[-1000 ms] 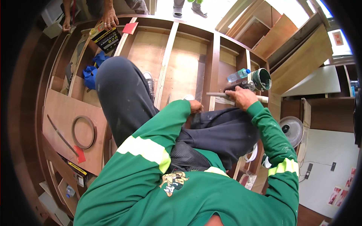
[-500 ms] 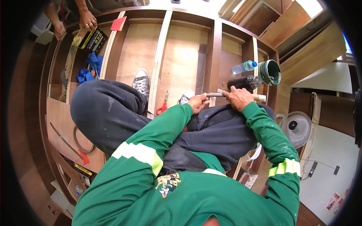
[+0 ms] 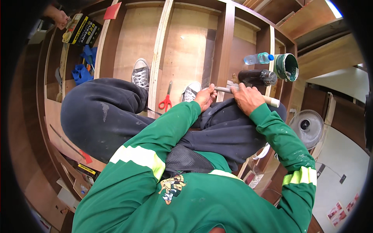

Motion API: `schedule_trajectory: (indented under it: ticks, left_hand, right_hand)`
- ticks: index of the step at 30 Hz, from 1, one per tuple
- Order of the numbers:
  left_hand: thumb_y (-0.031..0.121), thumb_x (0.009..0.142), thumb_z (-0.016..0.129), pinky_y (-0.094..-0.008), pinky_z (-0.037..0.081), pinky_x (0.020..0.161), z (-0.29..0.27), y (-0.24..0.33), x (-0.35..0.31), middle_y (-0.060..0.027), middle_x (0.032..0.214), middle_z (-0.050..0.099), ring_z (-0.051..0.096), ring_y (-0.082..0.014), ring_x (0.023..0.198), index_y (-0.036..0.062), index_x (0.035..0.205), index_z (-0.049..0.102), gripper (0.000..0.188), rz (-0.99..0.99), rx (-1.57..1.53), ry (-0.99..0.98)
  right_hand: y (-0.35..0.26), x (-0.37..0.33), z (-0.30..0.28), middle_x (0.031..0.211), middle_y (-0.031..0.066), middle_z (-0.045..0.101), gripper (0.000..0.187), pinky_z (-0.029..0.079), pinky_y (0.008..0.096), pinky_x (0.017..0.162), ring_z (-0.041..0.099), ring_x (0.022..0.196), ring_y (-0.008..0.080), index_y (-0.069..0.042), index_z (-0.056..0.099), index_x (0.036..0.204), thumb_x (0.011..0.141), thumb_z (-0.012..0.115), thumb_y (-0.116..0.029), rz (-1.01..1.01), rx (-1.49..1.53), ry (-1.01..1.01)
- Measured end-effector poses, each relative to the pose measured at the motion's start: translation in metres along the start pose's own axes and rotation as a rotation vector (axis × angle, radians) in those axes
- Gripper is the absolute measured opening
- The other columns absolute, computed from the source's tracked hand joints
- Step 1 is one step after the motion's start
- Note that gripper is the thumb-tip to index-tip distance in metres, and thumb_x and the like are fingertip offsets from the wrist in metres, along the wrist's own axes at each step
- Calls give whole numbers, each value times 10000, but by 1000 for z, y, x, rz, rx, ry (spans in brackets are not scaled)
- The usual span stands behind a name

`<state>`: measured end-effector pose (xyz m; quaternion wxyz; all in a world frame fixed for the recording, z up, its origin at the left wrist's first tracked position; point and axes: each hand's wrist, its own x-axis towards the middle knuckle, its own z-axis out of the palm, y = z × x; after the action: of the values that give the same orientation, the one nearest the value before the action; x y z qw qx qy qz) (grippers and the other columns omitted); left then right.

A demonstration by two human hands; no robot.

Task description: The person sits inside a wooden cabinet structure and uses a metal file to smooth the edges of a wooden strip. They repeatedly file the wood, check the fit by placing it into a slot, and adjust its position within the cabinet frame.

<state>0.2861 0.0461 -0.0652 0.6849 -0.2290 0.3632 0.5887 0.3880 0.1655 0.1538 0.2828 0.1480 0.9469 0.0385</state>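
Observation:
Above my right thigh, both hands hold a long stick-like tool (image 3: 272, 101) with a pale round end at the right and a narrower grey length at the left. My right hand (image 3: 248, 99) is closed around its middle. At the grey end, the fingers of my left hand (image 3: 206, 97) pinch the tip. A small pale piece (image 3: 232, 83) shows beside the right fingers; whether it belongs to the tool I cannot tell. Red-handled scissors (image 3: 165, 101) lie on the wood panel left of my left hand. A black flask (image 3: 256, 77) lies just beyond my right hand.
Wooden frame ribs (image 3: 160, 42) run between my shoes. A clear water bottle (image 3: 258, 58) and a green bucket (image 3: 285, 66) are at the right, a fan (image 3: 307, 128) nearer. At the left are a yellow-black can (image 3: 83, 31), blue cloth (image 3: 81, 73) and another person's hand (image 3: 59, 18).
The view has shifted slightly. The tool now tilts more, its pale end lower at the right. The other person's hand has left the top of the yellow-black can.

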Motion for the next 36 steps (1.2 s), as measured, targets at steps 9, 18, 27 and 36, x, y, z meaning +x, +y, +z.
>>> schedule_trajectory:
  ticks: [9, 18, 27, 36]
  left_hand:
    - [278, 1019, 659, -215, 544, 600, -6, 12, 0, -23, 787, 624, 629, -128, 695, 87, 935, 596, 219, -33, 5, 4]
    - [325, 1044, 611, -236, 446, 545, -9, 3, 7, 10, 751, 526, 532, -108, 659, 129, 924, 542, 240, -41, 144, -46]
    - [303, 1054, 595, -223, 448, 551, -11, 7, 13, 26, 758, 526, 540, -93, 649, 128, 955, 521, 214, 112, 117, -74]
    - [380, 1053, 586, -232, 467, 593, -23, 5, 8, -7, 806, 560, 549, -98, 683, 133, 966, 518, 271, 100, 314, -169]
  right_hand:
    - [8, 13, -4, 972, 123, 685, 206, 574, 446, 727, 742, 840, 291, -97, 675, 1107, 986, 541, -195, -67, 22, 29]
    - [17, 19, -11, 924, 124, 696, 184, 593, 435, 703, 745, 822, 301, -112, 699, 1031, 981, 552, -209, -127, -14, -35]
    - [32, 44, -5, 935, 129, 709, 135, 583, 433, 675, 742, 839, 315, -152, 728, 976, 935, 606, -193, -162, -24, 28]
    - [26, 26, 1, 889, 132, 748, 165, 594, 461, 748, 748, 871, 337, -177, 770, 952, 895, 619, -141, -9, 125, -54]
